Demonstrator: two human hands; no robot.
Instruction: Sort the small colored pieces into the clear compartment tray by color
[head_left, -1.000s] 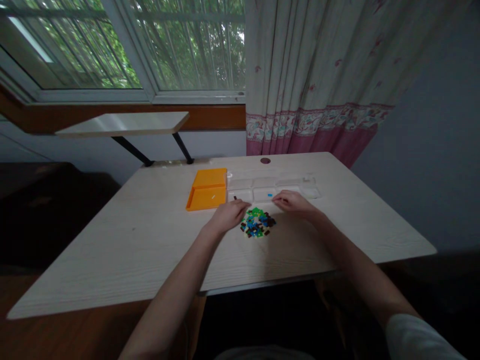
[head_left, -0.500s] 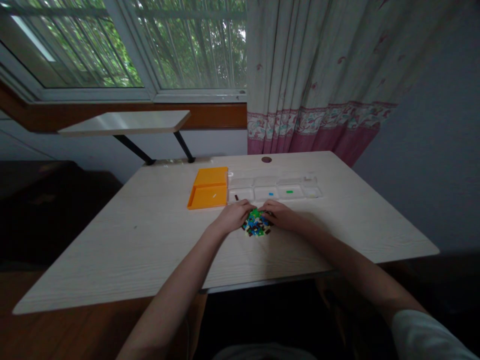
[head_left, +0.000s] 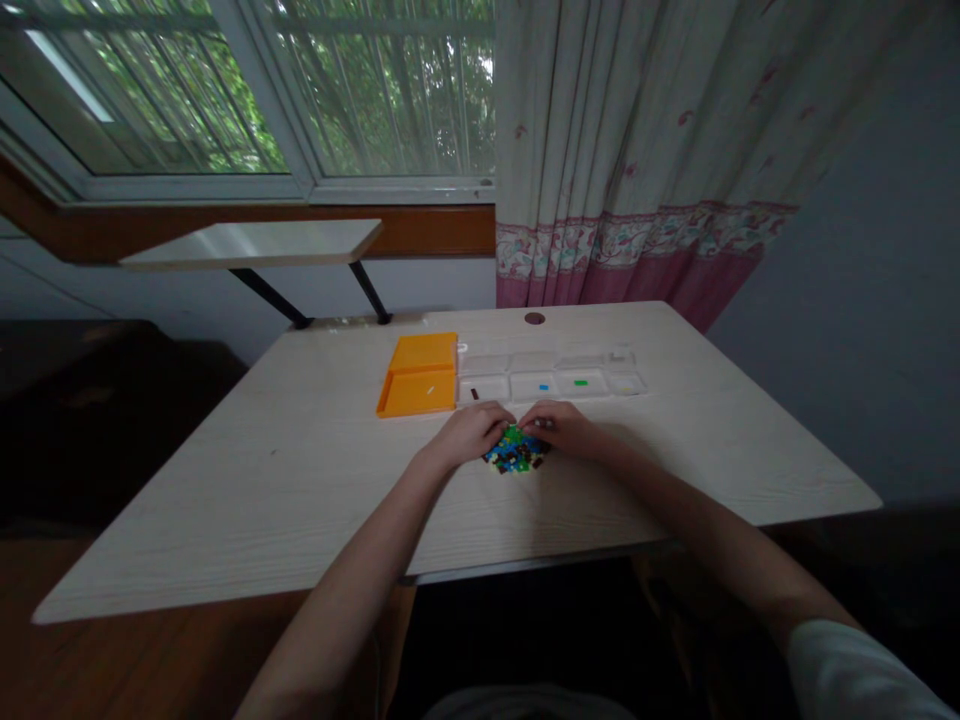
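Observation:
A heap of small building bricks [head_left: 516, 456] in green, blue, dark brown and pale yellow lies on the table. At its upper left edge rests my left hand [head_left: 477, 430], fingers curled and closed with the tips against the heap. My right hand [head_left: 562, 428] is at the upper right edge, thumb and fingers drawn together. Whatever the fingertips hold is too small to make out. Just beyond the hands is a clear compartment tray [head_left: 531, 398], with a dark brown brick [head_left: 474, 394], a blue brick [head_left: 544, 387] and a green brick [head_left: 580, 382] in separate compartments.
Left of the clear tray, an orange case [head_left: 421, 352] lies opened flat, a small white piece [head_left: 430, 390] in its near half. A raised shelf [head_left: 262, 243] on black legs stands at the table's [head_left: 315, 500] back left. A round brown disc [head_left: 534, 318] sits near the back edge.
Both hands stay at the heap, with only slight finger shifts at its upper edge. The whole view has moved slightly. The tray, case and separate bricks look unchanged.

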